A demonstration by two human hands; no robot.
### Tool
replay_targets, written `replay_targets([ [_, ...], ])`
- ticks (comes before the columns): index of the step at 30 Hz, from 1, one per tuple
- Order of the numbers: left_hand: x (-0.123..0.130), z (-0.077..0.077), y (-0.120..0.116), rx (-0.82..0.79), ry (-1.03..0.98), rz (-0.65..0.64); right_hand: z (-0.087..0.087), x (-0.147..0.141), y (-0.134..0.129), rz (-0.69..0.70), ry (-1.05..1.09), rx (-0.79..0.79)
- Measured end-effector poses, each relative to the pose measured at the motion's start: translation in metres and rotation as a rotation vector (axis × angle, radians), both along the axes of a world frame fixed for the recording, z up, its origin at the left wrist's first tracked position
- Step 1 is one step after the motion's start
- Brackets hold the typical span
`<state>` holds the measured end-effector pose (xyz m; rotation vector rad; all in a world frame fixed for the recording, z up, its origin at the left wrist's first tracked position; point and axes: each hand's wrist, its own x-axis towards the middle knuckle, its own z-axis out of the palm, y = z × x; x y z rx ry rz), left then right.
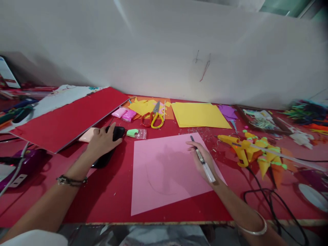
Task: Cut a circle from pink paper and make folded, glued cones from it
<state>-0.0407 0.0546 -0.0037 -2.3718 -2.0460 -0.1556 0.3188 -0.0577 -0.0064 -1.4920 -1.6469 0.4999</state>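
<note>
My left hand (104, 141) has its fingers spread over a black phone (105, 159) that lies on the red table. Part of the phone is hidden under that hand. In my right hand (205, 159) is a pen (202, 159) with a clear barrel, its dark end pointing away from me. This hand is over a pink sheet of paper (153, 164), which bears a faint curved line near its lower left. Close to my left fingers are a small green piece (132, 132) and a clear plastic packet (141, 134).
Behind the pink sheet lie scissors (155, 118), yellow scraps (142, 106) and yellow sheets (202, 115). A red board (74, 116) stands tilted at left. On the right are a yellow glue gun (237, 145), its black cable (271, 201) and a tray (279, 126). A wall rises behind.
</note>
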Motion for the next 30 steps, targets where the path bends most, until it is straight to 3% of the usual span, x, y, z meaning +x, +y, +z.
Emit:
replay_targets([
  [4,-0.009,-0.009,0.006,0.047,0.068,0.012,-0.002,-0.007,-0.002,0.112,-0.154,0.063],
  [7,-0.007,-0.004,0.002,0.081,0.038,0.034,-0.002,-0.012,-0.007,0.235,-0.272,0.092],
  [10,0.013,0.010,-0.011,0.199,-0.025,0.073,0.004,-0.015,-0.012,0.317,-0.342,0.062],
  [13,0.052,0.019,-0.030,0.359,-0.102,0.003,0.010,-0.017,-0.015,0.346,-0.371,0.033],
  [16,0.092,0.012,-0.044,0.270,-0.116,-0.316,0.012,-0.017,-0.015,0.334,-0.356,0.012],
  [18,0.109,0.002,-0.049,0.174,-0.110,-0.464,0.010,-0.016,-0.015,0.315,-0.345,-0.019],
  [22,0.115,-0.006,-0.048,0.056,-0.141,-0.518,0.005,-0.010,-0.016,0.291,-0.362,-0.054],
  [30,0.110,0.004,-0.042,0.013,-0.089,-0.532,0.007,-0.008,-0.023,0.285,-0.396,-0.070],
])
